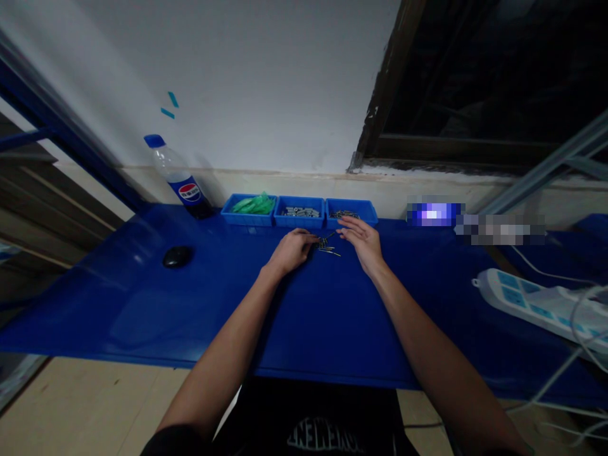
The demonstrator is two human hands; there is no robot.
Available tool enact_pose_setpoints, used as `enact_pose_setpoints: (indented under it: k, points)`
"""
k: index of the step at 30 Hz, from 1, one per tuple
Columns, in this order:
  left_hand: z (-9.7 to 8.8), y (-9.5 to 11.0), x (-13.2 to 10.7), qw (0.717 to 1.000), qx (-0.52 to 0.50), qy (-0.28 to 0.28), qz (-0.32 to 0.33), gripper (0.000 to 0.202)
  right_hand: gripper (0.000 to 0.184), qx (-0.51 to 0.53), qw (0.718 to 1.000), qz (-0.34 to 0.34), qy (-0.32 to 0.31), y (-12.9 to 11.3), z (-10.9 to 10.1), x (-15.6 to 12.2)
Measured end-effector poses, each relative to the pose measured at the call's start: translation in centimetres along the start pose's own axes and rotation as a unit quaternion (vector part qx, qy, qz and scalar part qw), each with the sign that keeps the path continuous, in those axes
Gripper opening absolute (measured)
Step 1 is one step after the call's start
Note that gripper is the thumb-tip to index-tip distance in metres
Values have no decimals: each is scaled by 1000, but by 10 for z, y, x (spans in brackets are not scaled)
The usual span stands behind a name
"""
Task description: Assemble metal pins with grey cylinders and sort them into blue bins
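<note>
A small heap of thin metal screws [327,248] lies on the blue tabletop between my two hands. My left hand [291,251] rests at the left side of the heap, its fingers curled and pressed together; whatever is between the fingertips is too small to make out. From the right, my right hand [363,246] reaches over the heap, thumb and fingers closed at the tip of what looks like a single screw. Just behind my hands stand three blue bins: one with green plastic [256,204], one with grey cylindrical pieces [300,212], one with small metal screws [344,214].
On the blue table [327,329], a cola bottle [187,190] stands at the back left, with a black computer mouse [177,256] in front of it. A white power strip [532,304] with cables lies at the right. A wall [285,82] rises behind the bins.
</note>
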State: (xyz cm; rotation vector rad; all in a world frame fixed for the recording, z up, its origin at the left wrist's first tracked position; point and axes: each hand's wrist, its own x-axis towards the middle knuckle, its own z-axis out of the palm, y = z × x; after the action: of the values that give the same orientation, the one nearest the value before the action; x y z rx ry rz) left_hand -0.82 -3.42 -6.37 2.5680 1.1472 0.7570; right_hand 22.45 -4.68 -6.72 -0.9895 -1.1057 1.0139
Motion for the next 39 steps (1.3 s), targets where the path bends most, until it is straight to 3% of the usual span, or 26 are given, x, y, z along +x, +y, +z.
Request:
enact_pose_setpoints:
  k: [6, 13, 24, 32, 39]
  points:
    - [-3, 5, -1, 999, 14, 9, -43, 24, 40, -4, 1000, 24, 2, -2, 0, -1]
    - [0, 10, 0, 994, 6, 60, -94, 27, 39, -9, 999, 38, 2, -4, 1, -3]
    - [5, 2, 0, 997, -2, 38, -67, 45, 36, -12, 999, 47, -14, -1, -2, -2]
    - [4, 4, 1, 994, -22, 68, -87, 51, 35, -9, 998, 51, -17, -4, -1, -3]
    - [2, 5, -1, 996, 46, 26, -65, 35, 35, -5, 998, 62, -19, -8, 0, -4]
